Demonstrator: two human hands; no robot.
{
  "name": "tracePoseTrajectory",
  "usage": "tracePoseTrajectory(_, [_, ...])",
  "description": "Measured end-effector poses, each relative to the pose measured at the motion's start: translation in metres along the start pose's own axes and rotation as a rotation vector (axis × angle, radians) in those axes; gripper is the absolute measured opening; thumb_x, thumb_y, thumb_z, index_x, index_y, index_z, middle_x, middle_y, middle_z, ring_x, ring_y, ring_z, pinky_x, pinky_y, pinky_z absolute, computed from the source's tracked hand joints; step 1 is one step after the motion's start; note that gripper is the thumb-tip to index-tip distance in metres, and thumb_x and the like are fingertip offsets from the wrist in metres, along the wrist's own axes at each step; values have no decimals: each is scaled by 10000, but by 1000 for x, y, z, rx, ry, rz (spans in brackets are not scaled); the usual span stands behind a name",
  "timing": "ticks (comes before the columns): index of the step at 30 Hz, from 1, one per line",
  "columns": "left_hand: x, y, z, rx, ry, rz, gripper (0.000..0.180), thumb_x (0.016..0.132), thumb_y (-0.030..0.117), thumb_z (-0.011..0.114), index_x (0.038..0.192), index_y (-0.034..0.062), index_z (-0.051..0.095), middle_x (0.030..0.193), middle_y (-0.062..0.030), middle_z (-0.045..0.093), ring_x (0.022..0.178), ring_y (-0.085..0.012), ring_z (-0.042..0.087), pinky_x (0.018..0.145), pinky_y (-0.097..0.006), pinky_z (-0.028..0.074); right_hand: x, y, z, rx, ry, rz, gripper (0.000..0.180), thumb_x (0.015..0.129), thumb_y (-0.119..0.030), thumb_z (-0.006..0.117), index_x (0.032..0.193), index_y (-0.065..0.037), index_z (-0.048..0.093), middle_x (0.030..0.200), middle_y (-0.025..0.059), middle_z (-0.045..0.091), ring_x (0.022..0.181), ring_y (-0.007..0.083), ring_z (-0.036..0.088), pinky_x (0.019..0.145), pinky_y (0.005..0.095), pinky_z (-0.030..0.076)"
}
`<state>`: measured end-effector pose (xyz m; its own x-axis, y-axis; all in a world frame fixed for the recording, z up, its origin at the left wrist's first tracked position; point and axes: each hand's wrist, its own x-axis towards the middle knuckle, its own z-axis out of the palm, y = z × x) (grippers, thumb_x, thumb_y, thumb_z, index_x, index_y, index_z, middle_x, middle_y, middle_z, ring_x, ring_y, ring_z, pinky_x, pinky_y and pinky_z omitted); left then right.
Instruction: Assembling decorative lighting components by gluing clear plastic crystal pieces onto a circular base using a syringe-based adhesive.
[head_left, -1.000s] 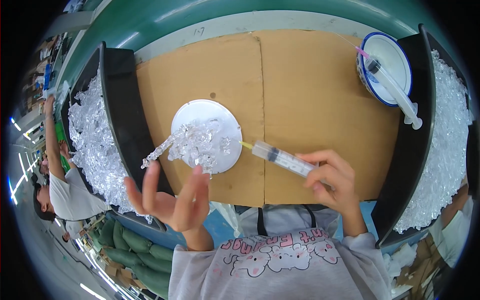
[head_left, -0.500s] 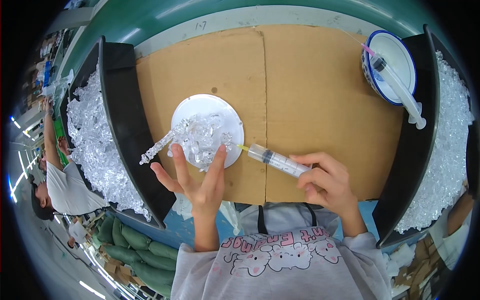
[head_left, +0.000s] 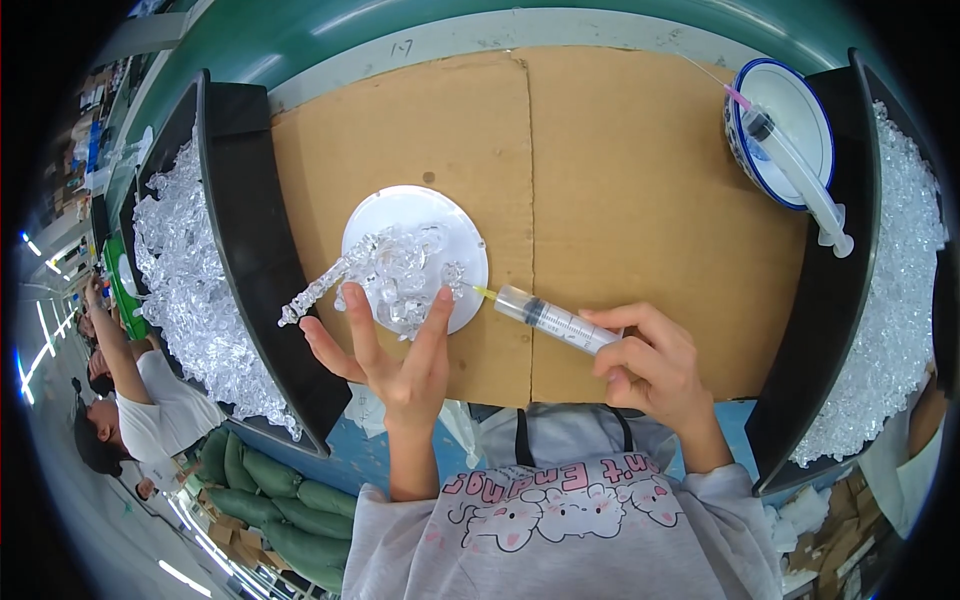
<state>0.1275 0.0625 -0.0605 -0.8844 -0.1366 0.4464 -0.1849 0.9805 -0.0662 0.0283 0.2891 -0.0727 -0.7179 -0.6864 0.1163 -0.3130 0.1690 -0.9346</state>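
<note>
A syringe [head_left: 550, 318] with a yellow needle tip is gripped in my right hand [head_left: 655, 365]. Its tip points left at a small clear piece [head_left: 453, 274] near the right side of a round white plate [head_left: 365, 215]. My left hand [head_left: 400, 370] is open over the near edge of the plate, fingers spread, with one fingertip at that small piece; whether it presses on it I cannot tell. Several clear, glass-like pieces [head_left: 400, 270] are gathered on the plate. A long, twisted clear stem [head_left: 318, 297] sticks out past its left edge.
Black bins of clear pieces stand left [head_left: 240, 200] and right [head_left: 820, 330] of the cardboard [head_left: 650, 170]. At the far right, a second syringe [head_left: 800, 175] with a pink tip rests across a blue-rimmed bowl [head_left: 790, 85]. Another person [head_left: 160, 400] is beyond the left bin.
Both my hands and the syringe stay almost in place. Beyond the left bin, the other person's raised arm has come down and the body has shifted.
</note>
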Motion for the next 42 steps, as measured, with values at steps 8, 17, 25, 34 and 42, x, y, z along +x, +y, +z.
tracePoseTrajectory(8, [0,0,1,-12,0,-10,275,675,176,787,909,311,736,1422,-178,358,1346,-483,131,1069,-562,188,0,0,1,-11,10,-7,79,657,-21,622,694,-87,600,990,152,651,693,206,612,545,274,471])
tracePoseTrajectory(17, [-1,0,1,-16,3,-18,276,674,178,782,909,315,737,1429,-170,357,1347,-478,144,1070,-560,182,0,2,1,2,42,-25,56,668,-28,617,693,-76,602,994,166,653,696,207,615,543,268,465])
tracePoseTrajectory(25, [-1,0,1,-18,1,-20,265,678,184,779,904,316,738,1430,-166,356,1348,-481,145,1068,-564,180,0,3,1,7,73,-25,60,655,-21,611,690,-69,600,990,180,643,735,223,637,556,275,477])
tracePoseTrajectory(34, [-1,1,1,-8,-6,-24,271,672,181,785,900,319,738,1431,-162,355,1344,-485,152,1066,-560,182,1,1,2,2,58,-11,89,637,-1,608,700,-64,598,987,180,640,761,233,649,561,277,483])
tracePoseTrajectory(42, [-1,0,1,-22,-4,-34,279,667,178,790,901,321,737,1432,-163,354,1345,-483,154,1070,-552,178,2,-1,2,5,60,8,122,601,21,601,687,-65,597,976,174,642,758,231,651,555,277,485])
